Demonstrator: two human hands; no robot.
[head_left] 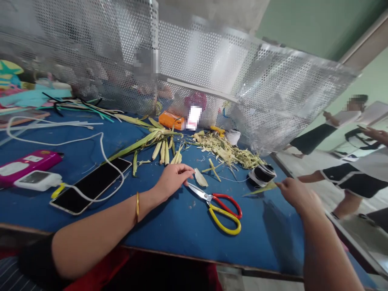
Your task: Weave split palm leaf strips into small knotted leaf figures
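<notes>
My left hand (176,180) is closed in a pinch over the table, its fingertips at the edge of a small pale corn husk piece (200,178). The scissors (209,198), with one red and one yellow handle, lie partly spread just below, blade tips near those fingers. At the table's right side my right hand (298,196) pinches a thin yellow-green husk strip (261,188). Just beyond that strip stands a black and white roll (262,175). A pale husk cross (214,169) rests between the hands, and a fine thread runs over the table near it.
Shredded husk (228,149) is heaped at the back, beside rolled husks (163,151) and long leaves. A phone (93,184), white cable (104,149) and magenta device (30,163) lie left. A perforated metal screen (206,56) edges the table (169,242). People (354,169) are at right.
</notes>
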